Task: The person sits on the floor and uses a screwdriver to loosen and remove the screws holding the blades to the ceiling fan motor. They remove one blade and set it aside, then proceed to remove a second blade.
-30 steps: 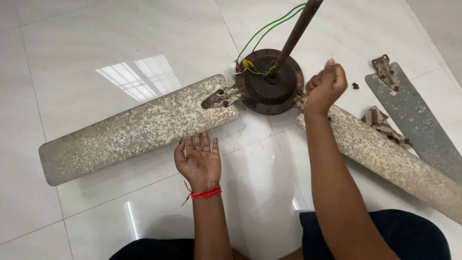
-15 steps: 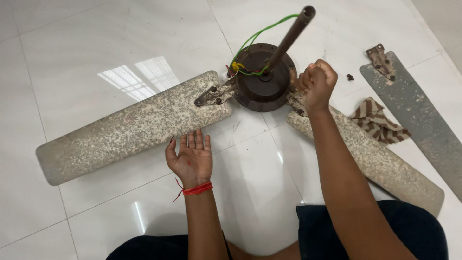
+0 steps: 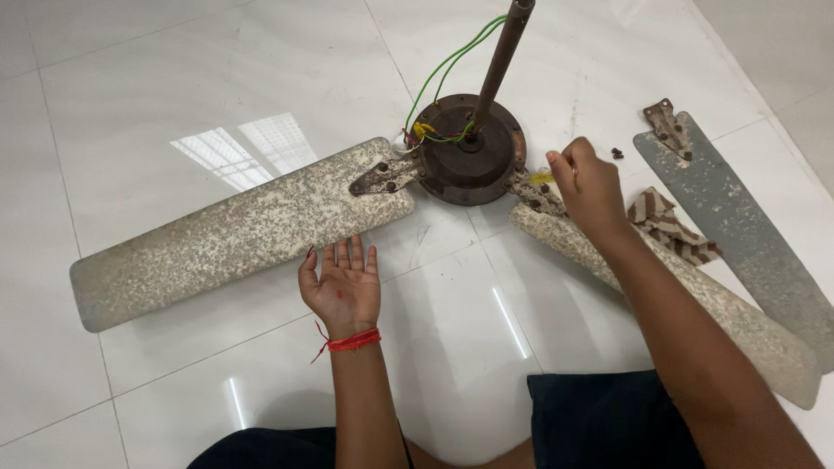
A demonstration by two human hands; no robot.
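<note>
An old ceiling fan lies on the white tiled floor, its brown motor [image 3: 469, 161] topped by a rusty rod [image 3: 499, 61] and green wires [image 3: 443, 69]. A speckled blade [image 3: 234, 234] reaches out to the left and another blade [image 3: 695, 295] to the lower right. My left hand [image 3: 343, 291] rests palm up and open on the floor, just below the left blade and holding nothing. My right hand [image 3: 591, 187] is closed over the right blade's bracket [image 3: 530, 191], gripping a small yellow-handled tool [image 3: 540, 176] whose tip is hidden.
A detached grey blade [image 3: 738, 217] with its bracket lies at the far right. A striped brown cloth [image 3: 669, 227] sits between it and the attached blade. A few small dark screws [image 3: 617, 154] lie near the motor. My dark-clothed knees are at the bottom edge.
My right hand has come down from a raised fist beside the motor onto the right blade's bracket. My left hand stays palm up in the same place.
</note>
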